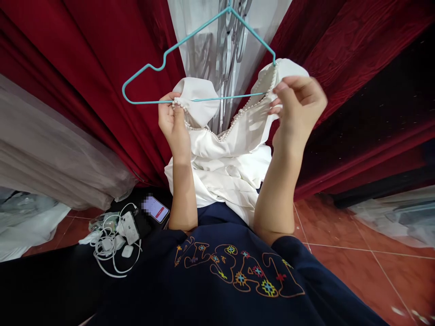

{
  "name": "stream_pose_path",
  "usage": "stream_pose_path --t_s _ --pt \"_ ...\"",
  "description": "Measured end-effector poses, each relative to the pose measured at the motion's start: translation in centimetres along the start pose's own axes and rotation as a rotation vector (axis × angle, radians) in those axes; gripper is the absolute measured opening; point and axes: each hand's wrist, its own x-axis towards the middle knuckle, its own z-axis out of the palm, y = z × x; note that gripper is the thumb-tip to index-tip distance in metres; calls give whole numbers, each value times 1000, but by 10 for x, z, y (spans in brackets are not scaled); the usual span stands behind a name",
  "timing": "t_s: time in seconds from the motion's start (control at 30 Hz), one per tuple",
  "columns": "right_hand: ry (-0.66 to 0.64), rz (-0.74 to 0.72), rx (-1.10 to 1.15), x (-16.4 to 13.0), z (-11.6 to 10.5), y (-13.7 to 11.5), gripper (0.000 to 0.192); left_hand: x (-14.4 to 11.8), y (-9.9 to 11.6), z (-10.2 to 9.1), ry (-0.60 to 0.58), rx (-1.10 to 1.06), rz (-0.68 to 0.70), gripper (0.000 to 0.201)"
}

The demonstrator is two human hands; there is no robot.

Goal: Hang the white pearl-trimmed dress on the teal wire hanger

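A white dress (234,136) with a pearl-beaded neckline lies over my lap and rises toward a light-blue clothes hanger (197,31). The hanger's right shoulder goes into one side of the dress; its left shoulder is bare. My left hand (175,124) is closed on the beaded edge of the other side, right at the hanger's bottom bar. Beside the beaded edge on the right, my right hand (297,102) has its thumb and fingers pinched at the dress fabric by the hanger. Its fingertips are partly hidden and slightly blurred.
Dark red curtains (136,68) hang on both sides, with a silver metal frame (227,59) between them. At lower left a lit phone (156,208), a white phone (129,227) and tangled white cables (102,253) lie on a black surface. Red tiles (356,244) cover the floor.
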Motion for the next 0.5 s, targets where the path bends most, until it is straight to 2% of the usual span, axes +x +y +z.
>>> stream_pose_path --t_s 0.03,0.1,0.13,0.2,0.27,0.37,0.43,0.5 --pt "57 -106 -77 11 -1 1 18 0 1 0 0 13 0 30" --pt "73 -235 -302 30 -1 4 37 2 1 -3 -6 40 -2 34" --pt "50 -253 -418 38 -1 6 40 3 0 -5 -12 51 -4 35" --pt "-38 -238 -551 52 -1 9 30 6 -1 -10 -26 69 -10 37" --pt "-129 -222 -537 63 -5 11 16 9 -2 -13 -42 75 -19 37" --pt "-172 -203 -446 83 -18 15 7 9 -3 -14 -62 44 -37 34" --pt "-111 -194 -418 95 -30 21 8 8 -1 -12 -63 36 -42 34" --pt "9 -190 -388 102 -43 31 14 6 1 -11 -56 66 -47 34"
